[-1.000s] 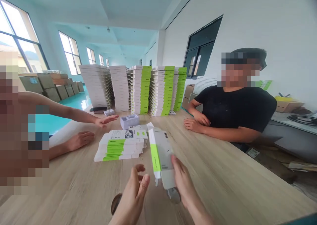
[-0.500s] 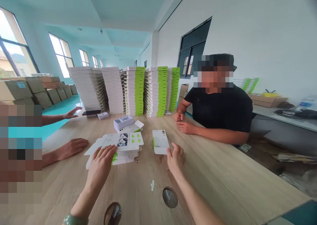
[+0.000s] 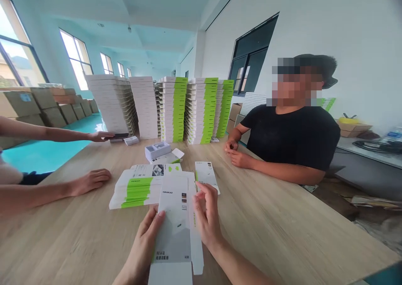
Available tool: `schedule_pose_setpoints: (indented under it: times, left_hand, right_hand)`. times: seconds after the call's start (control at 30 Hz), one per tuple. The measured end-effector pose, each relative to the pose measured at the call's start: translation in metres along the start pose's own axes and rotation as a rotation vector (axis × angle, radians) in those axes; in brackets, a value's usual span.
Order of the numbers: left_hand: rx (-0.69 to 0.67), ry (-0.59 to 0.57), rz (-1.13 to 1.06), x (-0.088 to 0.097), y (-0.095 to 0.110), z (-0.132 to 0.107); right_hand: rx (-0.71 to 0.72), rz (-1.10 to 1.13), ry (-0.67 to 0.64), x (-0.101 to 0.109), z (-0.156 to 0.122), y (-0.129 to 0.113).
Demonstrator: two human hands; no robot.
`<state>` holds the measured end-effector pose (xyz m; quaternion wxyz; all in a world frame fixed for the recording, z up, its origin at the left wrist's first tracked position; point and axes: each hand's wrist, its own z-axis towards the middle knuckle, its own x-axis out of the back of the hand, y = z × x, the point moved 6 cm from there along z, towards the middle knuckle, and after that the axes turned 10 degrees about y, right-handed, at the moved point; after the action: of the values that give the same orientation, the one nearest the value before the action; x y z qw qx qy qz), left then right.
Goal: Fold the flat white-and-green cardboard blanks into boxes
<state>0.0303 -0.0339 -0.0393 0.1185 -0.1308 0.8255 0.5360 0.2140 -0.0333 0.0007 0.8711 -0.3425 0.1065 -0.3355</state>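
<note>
holding a thin white-and-green printed cardboard carton (image 3: pixel 174 234), lower centre of frame. left hand (image 3: pixel 143 237) pinched on its left edge; right hand (image 3: pixel 207 220) half-curled at the right side panel (image 3: pixel 197 247), can't tell if gripping. likely light, springy, easily creased; best held by long edges, not the bottom flap (image 3: pixel 170 273).

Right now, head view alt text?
The wearer's left hand holds a white CEUKAZ carton, near flap open, the right hand at its side panel. Beyond, a carton pile and tall box stacks stand on a wooden table; a person in black sits right, another's arms show left.
</note>
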Motion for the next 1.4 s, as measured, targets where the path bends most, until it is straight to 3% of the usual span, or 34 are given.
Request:
schedule_pose_setpoints:
  times: [0.13,0.2,0.27,0.33,0.5,0.6,0.73,0.9,1.0,1.13,1.23,1.3,1.4]
  left_hand:
    - [0.176,-0.110,-0.121,-0.012,-0.009,-0.009]
    - [0.171,-0.034,-0.149,-0.006,0.001,-0.009]
    - [0.111,0.134,-0.216,0.011,0.021,-0.006]
    - [0.049,0.242,-0.371,0.030,0.044,-0.002]
    - [-0.117,0.210,-0.866,0.068,0.086,0.007]
    - [-0.133,0.200,-0.926,0.078,0.089,0.009]
    - [-0.116,0.156,-0.984,0.079,0.087,0.009]
    - [-0.093,0.123,-1.016,0.075,0.086,0.007]
    - [-0.045,0.160,-0.982,0.074,0.080,0.007]
    - [0.002,0.202,-0.905,0.072,0.073,0.008]
    - [0.006,0.214,-0.842,0.067,0.072,0.009]
    - [0.010,0.219,-0.779,0.063,0.070,0.009]
    - [0.010,0.221,-0.654,0.057,0.064,0.011]
  right_hand:
    - [-0.195,0.063,-0.081,-0.007,-0.010,0.014]
    - [-0.355,0.083,-0.081,-0.006,-0.016,0.026]
    - [-0.414,-0.023,-0.121,-0.007,-0.015,0.034]
    - [-0.352,-0.146,-0.249,-0.019,-0.004,0.035]
    - [-0.105,-0.337,-0.804,-0.099,0.048,0.025]
    - [-0.028,-0.427,-1.006,-0.137,0.073,0.021]
    - [0.111,-0.540,-1.116,-0.148,0.076,0.012]
    - [0.274,-0.801,-0.949,-0.122,0.083,-0.008]
    - [0.247,-1.026,-0.745,-0.085,0.106,-0.008]
    - [0.102,-1.293,-0.485,-0.005,0.133,0.018]
    - [-0.035,-1.388,-0.421,0.051,0.131,0.052]
    - [-0.110,-1.375,-0.450,0.073,0.120,0.074]
    - [-0.127,-1.260,-0.468,0.072,0.107,0.086]
